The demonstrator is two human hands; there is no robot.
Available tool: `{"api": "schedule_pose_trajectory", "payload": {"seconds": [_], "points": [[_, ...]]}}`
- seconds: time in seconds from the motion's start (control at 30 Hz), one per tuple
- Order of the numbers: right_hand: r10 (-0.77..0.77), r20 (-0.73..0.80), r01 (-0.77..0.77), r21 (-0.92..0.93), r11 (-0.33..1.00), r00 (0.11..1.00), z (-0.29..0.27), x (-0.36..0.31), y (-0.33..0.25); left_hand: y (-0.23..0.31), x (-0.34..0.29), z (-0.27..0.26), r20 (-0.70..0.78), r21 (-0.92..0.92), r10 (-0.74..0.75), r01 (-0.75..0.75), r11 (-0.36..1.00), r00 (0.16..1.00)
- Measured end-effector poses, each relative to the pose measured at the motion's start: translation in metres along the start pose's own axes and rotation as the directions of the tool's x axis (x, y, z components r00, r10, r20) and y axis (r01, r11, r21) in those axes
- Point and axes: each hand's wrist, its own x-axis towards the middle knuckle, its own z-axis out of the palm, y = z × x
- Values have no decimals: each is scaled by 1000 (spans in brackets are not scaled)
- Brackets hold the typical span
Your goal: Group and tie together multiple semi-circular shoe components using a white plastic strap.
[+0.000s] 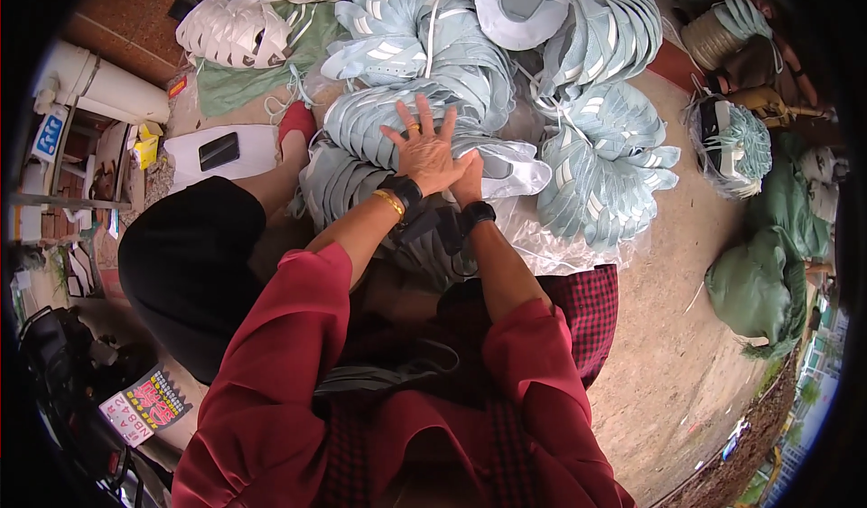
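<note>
At the left, a phone (219, 151) lies on a white sheet (181, 162) on the ground, near the person's red shoe (296, 129). Right of the shoe, a bundle of pale blue shoe uppers (357, 120) sits in front of the person, under both hands. The left hand (428, 158) lies across its top, fingers spread wide and gripping nothing. The right hand (467, 179) is tucked against it, partly covered, so I cannot tell whether its fingers grip an upper. Farther right, a pale-lined upper (526, 174) juts out toward another fanned bundle (607, 169) above clear plastic (578, 242). Uneven pressure could make the nested uppers slide out of line; the jutting one might snag its neighbour, and the slippery plastic could let that bundle shift.
</note>
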Motion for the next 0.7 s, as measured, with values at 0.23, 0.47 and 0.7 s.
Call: {"api": "schedule_pose_trajectory", "payload": {"seconds": [0.23, 0.47, 0.7], "points": [[557, -64, -300, 788, 537, 828, -121, -5, -17, 37, 5, 0, 14, -56, 80, -79, 995, 997], [537, -448, -322, 471, 822, 715, -159, -25, -76, 22, -2, -23, 147, -143, 60, -38, 989, 987], [411, -618, -261, 321, 910, 671, -173, -41, -80, 11, -12, -28, 149, -116, 162, -145, 983, 975]]}}
